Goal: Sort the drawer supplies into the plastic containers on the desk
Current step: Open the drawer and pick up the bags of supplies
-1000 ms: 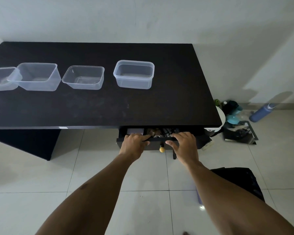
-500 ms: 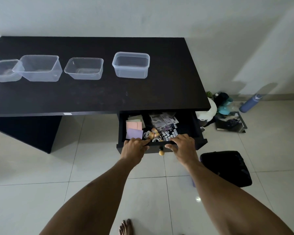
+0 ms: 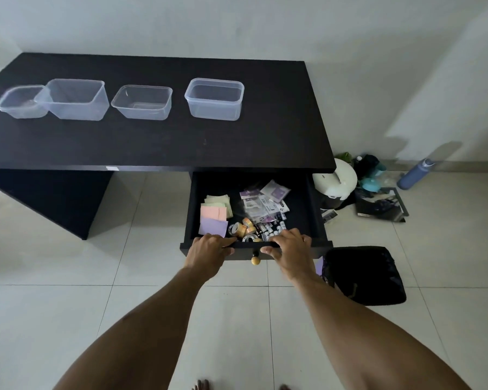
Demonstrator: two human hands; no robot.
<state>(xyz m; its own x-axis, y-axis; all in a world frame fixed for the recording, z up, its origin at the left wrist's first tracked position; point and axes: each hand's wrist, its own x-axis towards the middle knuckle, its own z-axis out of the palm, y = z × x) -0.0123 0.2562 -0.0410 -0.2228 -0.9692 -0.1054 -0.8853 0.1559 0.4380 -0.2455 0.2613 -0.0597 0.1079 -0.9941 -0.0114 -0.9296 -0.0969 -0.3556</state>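
Observation:
The black drawer (image 3: 314,209) under the desk's right end stands pulled out. My left hand (image 3: 207,253) and my right hand (image 3: 289,249) both grip its front edge, either side of a round wooden knob (image 3: 255,259). Inside lie pastel sticky notes (image 3: 214,215), small tape rolls (image 3: 244,229), batteries (image 3: 271,230) and plastic packets (image 3: 264,202). Several clear empty plastic containers stand in a row on the black desk (image 3: 152,144): a lipped one (image 3: 214,99) nearest the drawer, then a shallow one (image 3: 142,102), a taller one (image 3: 76,99) and a small one (image 3: 21,102).
To the right of the drawer, on the tiled floor, lie a black bag (image 3: 364,274), a white rice cooker (image 3: 334,182), a blue bottle (image 3: 414,174) and dark clutter (image 3: 378,204). My bare toes (image 3: 202,385) show at the bottom edge.
Both hands have pulled the drawer from nearly closed to well out, which uncovered the supplies inside. The view has backed away from the desk.

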